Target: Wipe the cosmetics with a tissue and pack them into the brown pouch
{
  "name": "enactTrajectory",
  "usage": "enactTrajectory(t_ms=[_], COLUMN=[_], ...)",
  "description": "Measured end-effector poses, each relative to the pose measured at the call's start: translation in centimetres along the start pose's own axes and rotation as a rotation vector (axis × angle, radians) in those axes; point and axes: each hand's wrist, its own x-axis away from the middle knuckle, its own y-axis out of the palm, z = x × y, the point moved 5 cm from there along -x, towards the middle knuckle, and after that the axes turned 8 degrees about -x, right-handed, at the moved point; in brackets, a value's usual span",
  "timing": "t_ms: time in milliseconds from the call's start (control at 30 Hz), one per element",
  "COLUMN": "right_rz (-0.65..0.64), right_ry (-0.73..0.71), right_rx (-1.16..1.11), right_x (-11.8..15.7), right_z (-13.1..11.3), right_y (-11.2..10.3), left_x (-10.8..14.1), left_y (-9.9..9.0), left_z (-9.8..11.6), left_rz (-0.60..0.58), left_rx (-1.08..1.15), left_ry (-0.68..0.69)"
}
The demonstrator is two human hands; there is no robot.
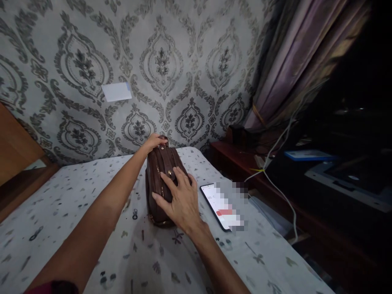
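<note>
A dark brown handbag with gold-coloured zips and a snap button rests on the patterned white sheet. At the bag's far end, my left hand is closed around a short brown strap or handle. My right hand lies across the bag's top and right side, fingers spread, the fingertips near the snap and a zip. To the right of that hand, a phone lies face up with its screen lit and partly blurred out.
Behind the bed stands a damask-patterned wall with a small white paper on it. A wooden panel is at left. On the right, white cables hang over a dark red surface, below a purple curtain.
</note>
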Motion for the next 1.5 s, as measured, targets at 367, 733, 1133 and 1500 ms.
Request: enactTrajectory(t_ms=[367, 733, 1133, 1500], right_rz=[-0.014, -0.032, -0.348, -0.653], right_ry=[0.0, 0.015, 0.005, -0.057], right_rx=[-0.007, -0.063, 0.041, 0.119], right_x=[-0.2, -0.1, -2.7, -9.5], right_z=[0.1, 0.2, -0.6, 0.3], right_y=[0.1, -0.3, -2.2, 1.0], left_x=[2.0, 1.5, 1.3, 2.1], left_y=[-2.8, -3.4, -2.9, -2.9], left_z=[-2.5, -2.6, -4.2, -3.9], left_rz=[-0.031, 0.175, 0.159, 0.127], left_rx=[-0.399, -0.51, -0.384, -0.228], left_ry=[-0.167, -0.139, -0.221, -0.189])
